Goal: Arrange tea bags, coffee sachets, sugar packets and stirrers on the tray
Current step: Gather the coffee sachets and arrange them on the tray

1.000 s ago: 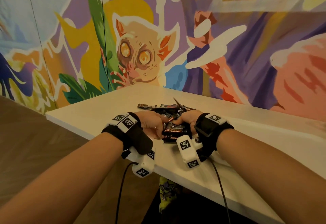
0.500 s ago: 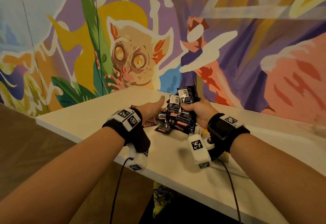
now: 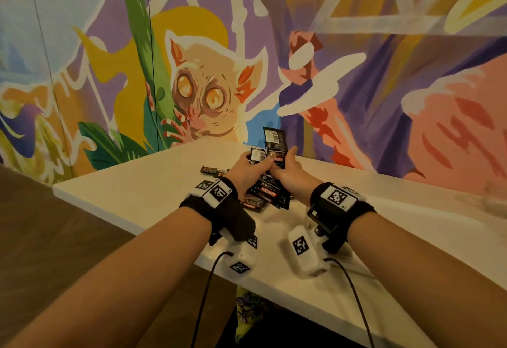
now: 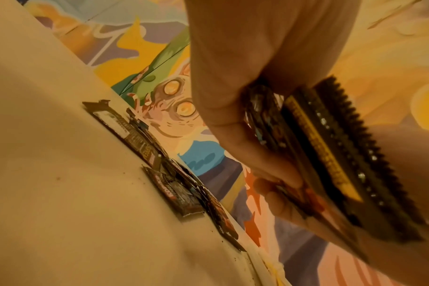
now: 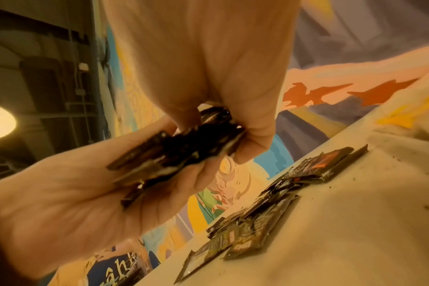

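Note:
A bundle of black coffee sachets (image 3: 274, 139) stands upright above the white table (image 3: 142, 191), gripped from both sides. My left hand (image 3: 258, 162) holds its left face and my right hand (image 3: 285, 164) its right face. In the right wrist view the same bundle (image 5: 179, 154) is fanned at its edges between my right hand (image 5: 233, 135) and the left hand's palm (image 5: 61, 203). In the left wrist view the bundle (image 4: 331, 154) shows its serrated ends. More loose sachets (image 5: 257, 222) lie spread on the table under the hands, one (image 3: 211, 169) off to the left.
A painted mural wall (image 3: 384, 87) runs along the table's far side. The table's front edge (image 3: 274, 290) is near my forearms, with floor to the left. Dark specks (image 5: 404, 160) dot the tabletop. Cables (image 3: 203, 301) hang from the wrist cameras.
Both hands were down on the sachet pile. The right hand lifted a bundle upright, and the left hand has now come up to grip its other side.

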A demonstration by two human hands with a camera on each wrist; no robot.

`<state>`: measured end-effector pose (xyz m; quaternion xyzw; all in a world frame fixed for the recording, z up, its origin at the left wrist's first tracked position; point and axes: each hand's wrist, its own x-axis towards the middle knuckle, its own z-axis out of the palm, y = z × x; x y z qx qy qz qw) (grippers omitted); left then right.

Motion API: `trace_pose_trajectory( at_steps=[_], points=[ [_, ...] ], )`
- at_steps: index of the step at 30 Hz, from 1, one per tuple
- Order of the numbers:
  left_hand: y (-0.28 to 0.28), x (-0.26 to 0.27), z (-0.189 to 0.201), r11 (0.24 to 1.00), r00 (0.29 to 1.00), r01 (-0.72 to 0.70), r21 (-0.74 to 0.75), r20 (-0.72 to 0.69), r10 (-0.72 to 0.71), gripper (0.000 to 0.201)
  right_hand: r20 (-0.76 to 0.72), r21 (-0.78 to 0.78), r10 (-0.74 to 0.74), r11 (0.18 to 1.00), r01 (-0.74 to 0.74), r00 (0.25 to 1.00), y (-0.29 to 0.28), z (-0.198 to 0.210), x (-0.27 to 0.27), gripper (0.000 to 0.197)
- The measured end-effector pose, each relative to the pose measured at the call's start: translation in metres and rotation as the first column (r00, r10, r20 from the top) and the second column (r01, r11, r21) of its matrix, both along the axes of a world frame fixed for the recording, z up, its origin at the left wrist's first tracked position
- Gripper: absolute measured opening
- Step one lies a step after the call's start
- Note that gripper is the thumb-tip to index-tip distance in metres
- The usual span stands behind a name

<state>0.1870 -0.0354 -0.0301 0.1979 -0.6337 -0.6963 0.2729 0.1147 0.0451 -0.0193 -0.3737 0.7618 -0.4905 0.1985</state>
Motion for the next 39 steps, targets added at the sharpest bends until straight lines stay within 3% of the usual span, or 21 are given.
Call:
trace_pose_trajectory(
  at_steps=[3,5,8,10,13,15,16,19,21,24,27,30,35,39],
  points=[
    [0.002,0.0,0.003,1.0,0.999,-0.007,-0.031,-0.039,0.006,0.03,-0.044,0.032,0.013,0.999,-0.011,0.999,-0.001,0.004,0.0,0.084],
    [0.003,-0.001,0.006,0.999,0.998,-0.022,-0.044,-0.066,0.019,0.028,0.128,-0.042,0.04,0.999,-0.034,0.991,-0.001,0.004,-0.001,0.086],
    [0.004,-0.004,0.01,0.997,0.994,-0.076,-0.003,-0.085,0.075,0.017,0.413,-0.264,0.093,0.964,0.021,0.906,0.009,0.008,0.0,0.036],
    [0.005,-0.007,0.011,0.994,0.989,-0.11,0.027,-0.093,0.112,0.007,0.471,-0.346,0.134,0.937,0.042,0.872,0.014,0.01,-0.005,0.027],
    [0.007,-0.014,0.011,0.986,0.979,-0.16,0.047,-0.122,0.164,0.005,0.45,-0.382,0.083,0.918,0.107,0.889,0.015,0.014,-0.011,0.039],
    [0.009,-0.019,0.011,0.98,0.969,-0.178,0.083,-0.156,0.19,0.009,0.511,-0.378,0.036,0.907,0.187,0.859,0.018,0.014,-0.016,0.059],
    [0.01,-0.022,0.012,0.976,0.962,-0.193,0.099,-0.178,0.208,0.012,0.543,-0.376,0.049,0.907,0.191,0.838,0.021,0.015,-0.019,0.06],
    [0.007,-0.027,0.014,0.958,0.929,-0.248,0.147,-0.243,0.278,0.029,0.702,-0.306,0.08,0.931,0.198,0.707,0.031,0.016,-0.023,0.053],
    [0.006,-0.031,0.015,0.95,0.91,-0.272,0.151,-0.282,0.305,0.044,0.783,-0.282,0.163,0.953,0.108,0.601,0.038,0.019,-0.019,0.049],
    [0.01,-0.039,0.017,0.953,0.91,-0.238,0.186,-0.3,0.286,0.052,0.735,-0.315,0.207,0.947,0.055,0.646,0.037,0.02,-0.014,0.022],
    [0.013,-0.047,0.017,0.957,0.927,-0.128,0.259,-0.311,0.208,0.049,0.637,-0.293,0.087,0.946,0.136,0.766,0.034,0.02,-0.022,0.032],
    [0.012,-0.053,0.015,0.973,0.951,0.014,0.23,-0.305,0.058,0.04,0.527,-0.246,0.016,0.96,0.135,0.85,0.037,0.016,-0.033,0.025],
    [0.011,-0.062,0.007,0.962,0.958,0.185,0.199,-0.253,-0.132,0.043,0.374,-0.239,0.013,0.967,0.083,0.927,0.057,0.013,-0.052,0.032],
    [0.014,-0.078,0.002,0.957,0.953,0.238,0.169,-0.232,-0.196,0.045,0.274,-0.157,0.018,0.987,0.026,0.962,0.072,0.02,-0.068,0.041]
  ],
)
